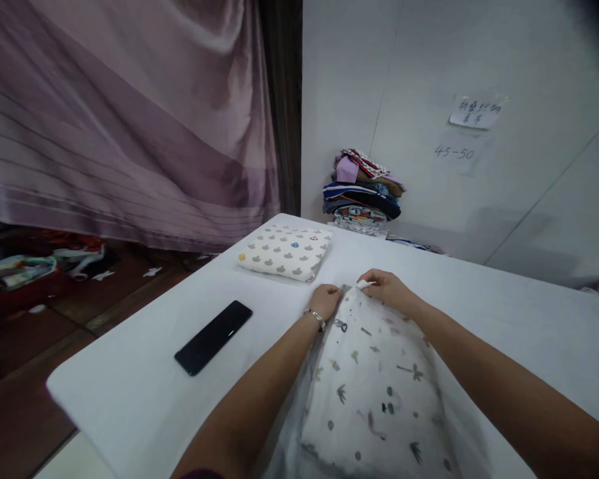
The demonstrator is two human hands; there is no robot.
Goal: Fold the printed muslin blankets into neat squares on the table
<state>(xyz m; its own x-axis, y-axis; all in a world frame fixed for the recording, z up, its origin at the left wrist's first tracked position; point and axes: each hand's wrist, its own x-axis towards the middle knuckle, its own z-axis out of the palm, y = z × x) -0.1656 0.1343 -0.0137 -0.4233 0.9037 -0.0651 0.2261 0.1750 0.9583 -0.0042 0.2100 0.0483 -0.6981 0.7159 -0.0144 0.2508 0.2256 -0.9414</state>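
A white folded cloth with small plant and animal prints (374, 386) lies close in front of me, partly inside what looks like a clear plastic bag. My left hand (326, 303), with a bracelet at the wrist, grips the far left corner of the cloth between closed fingers. At the far right corner, my right hand (387, 291) pinches a bit of the white fabric. Both hands are near each other at the cloth's far edge. Beyond the left hand rests a second folded cloth (284, 253), white with grey prints and a few coloured ones.
A black phone (213, 337) lies on the white table (144, 372), left of my arm. Stacked folded fabrics (362, 193) stand against the wall behind the table. A pinkish curtain (130, 120) hangs at the left, with piled items (24, 279) on the floor below.
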